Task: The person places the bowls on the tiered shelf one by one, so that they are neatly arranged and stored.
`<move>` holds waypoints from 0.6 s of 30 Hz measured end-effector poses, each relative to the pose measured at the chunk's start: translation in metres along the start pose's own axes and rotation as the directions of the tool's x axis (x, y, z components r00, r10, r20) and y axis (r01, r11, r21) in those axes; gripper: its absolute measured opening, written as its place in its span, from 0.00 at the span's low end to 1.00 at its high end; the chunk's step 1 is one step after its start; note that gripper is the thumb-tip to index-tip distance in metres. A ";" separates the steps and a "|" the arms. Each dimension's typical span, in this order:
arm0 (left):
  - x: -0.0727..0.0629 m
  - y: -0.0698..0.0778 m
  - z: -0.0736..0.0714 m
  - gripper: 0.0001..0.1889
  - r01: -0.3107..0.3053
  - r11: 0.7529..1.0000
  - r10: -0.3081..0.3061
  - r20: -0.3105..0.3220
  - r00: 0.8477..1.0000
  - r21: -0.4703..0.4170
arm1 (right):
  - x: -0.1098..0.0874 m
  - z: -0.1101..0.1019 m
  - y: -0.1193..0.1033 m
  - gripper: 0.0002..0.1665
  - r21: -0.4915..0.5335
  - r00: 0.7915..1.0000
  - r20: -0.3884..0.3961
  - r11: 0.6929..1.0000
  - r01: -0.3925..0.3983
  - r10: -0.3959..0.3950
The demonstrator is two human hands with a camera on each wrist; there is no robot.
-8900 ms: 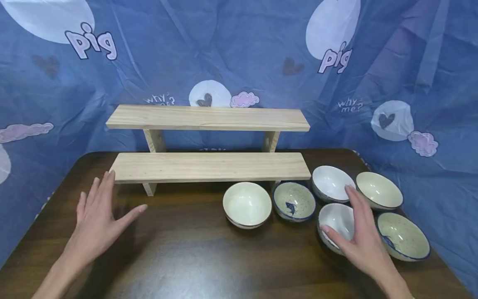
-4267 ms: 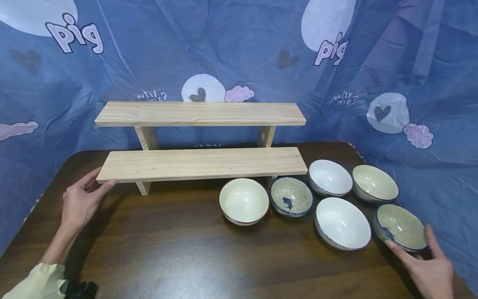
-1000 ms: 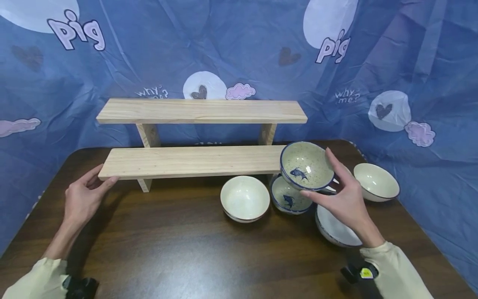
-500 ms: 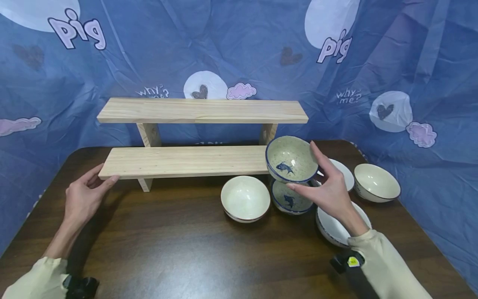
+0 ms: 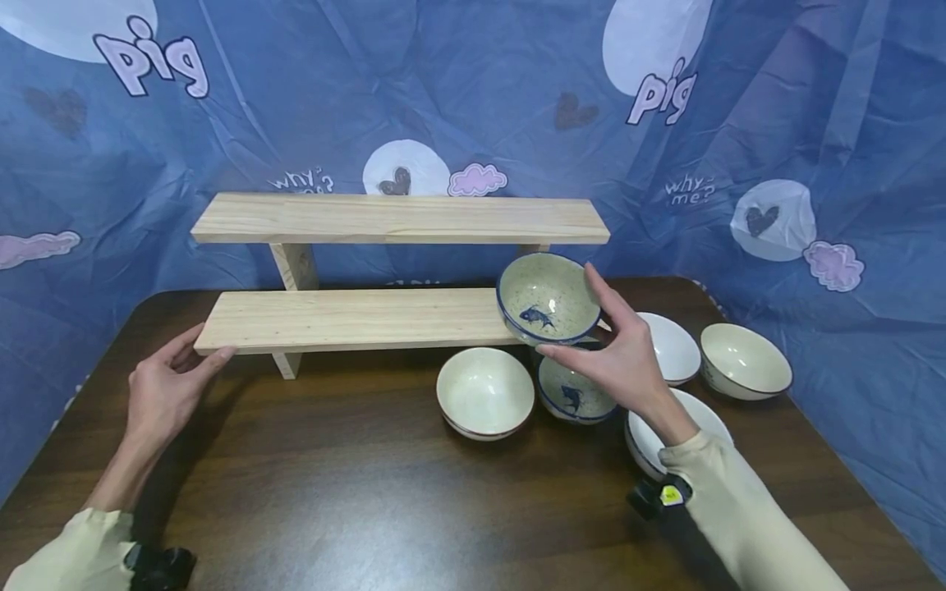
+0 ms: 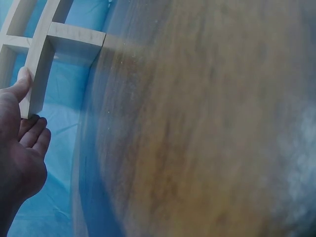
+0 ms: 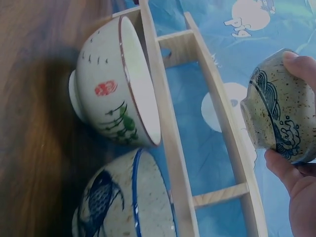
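My right hand (image 5: 626, 361) holds a speckled bowl (image 5: 550, 291) with a blue rim and a blue fish inside, thumb at the near side and fingers at the right. The bowl is raised and overlaps the right part of the lower board of a two-tier wooden shelf (image 5: 355, 318) in the head view. Blue wave patterns mark the outside of this bowl (image 7: 282, 106) in the right wrist view. At the far end of the shelf, my left hand (image 5: 164, 396) grips the lower board's left corner. The left wrist view shows the thumb (image 6: 20, 85) against the board's face and fingers curled behind.
In front of the shelf stand a cream bowl (image 5: 484, 392) and a smaller fish bowl (image 5: 572, 392), partly behind my right hand. Two white bowls (image 5: 668, 349) and a pale yellow bowl (image 5: 746, 361) are farther right. A blue printed cloth (image 5: 473, 98) hangs behind the dark table (image 5: 332, 492).
My right hand took the speckled bowl from the table's right side, lifted it and carried it left to the lower board. My left hand came to grip the shelf's left corner and stayed there.
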State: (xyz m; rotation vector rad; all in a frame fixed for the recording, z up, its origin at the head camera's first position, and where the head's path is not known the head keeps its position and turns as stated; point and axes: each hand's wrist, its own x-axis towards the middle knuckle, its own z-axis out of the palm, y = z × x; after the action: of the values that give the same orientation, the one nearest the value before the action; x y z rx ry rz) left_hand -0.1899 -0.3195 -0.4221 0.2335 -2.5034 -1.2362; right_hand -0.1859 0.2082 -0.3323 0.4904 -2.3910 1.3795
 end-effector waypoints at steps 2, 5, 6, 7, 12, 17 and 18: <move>0.000 0.000 0.000 0.37 0.000 1.000 0.000 0.001 1.000 -0.001 | 0.003 0.003 -0.002 0.63 0.007 1.000 0.003 1.000 -0.002 0.002; 0.000 0.000 0.000 0.37 0.000 1.000 0.000 -0.001 1.000 0.002 | 0.007 0.008 -0.005 0.63 0.040 1.000 0.009 0.999 -0.016 0.016; 0.000 0.000 0.000 0.37 -0.001 1.000 0.001 -0.003 1.000 0.004 | 0.009 0.010 -0.005 0.63 0.049 1.000 0.011 0.999 -0.021 0.020; 0.000 0.000 0.000 0.36 -0.002 1.000 0.002 -0.006 1.000 0.004 | 0.010 0.012 -0.006 0.63 0.055 1.000 0.014 0.998 -0.024 0.023; 0.000 -0.002 0.001 0.36 -0.004 1.000 0.004 -0.015 1.000 0.008 | 0.017 0.022 -0.009 0.64 0.096 0.999 0.021 0.995 -0.027 0.025; 0.000 -0.001 0.000 0.36 -0.002 1.000 0.002 -0.013 1.000 0.013 | 0.023 0.031 -0.010 0.63 0.134 1.000 0.011 0.991 -0.020 0.018; 0.000 -0.001 0.000 0.36 0.000 1.000 0.000 -0.015 1.000 0.012 | 0.024 0.033 -0.011 0.63 0.131 1.000 0.009 0.991 -0.018 0.017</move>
State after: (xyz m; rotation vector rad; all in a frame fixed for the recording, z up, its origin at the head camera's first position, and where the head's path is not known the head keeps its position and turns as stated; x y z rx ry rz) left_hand -0.1898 -0.3197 -0.4228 0.2450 -2.4993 -1.2150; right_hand -0.2063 0.1714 -0.3286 0.5104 -2.3262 1.5521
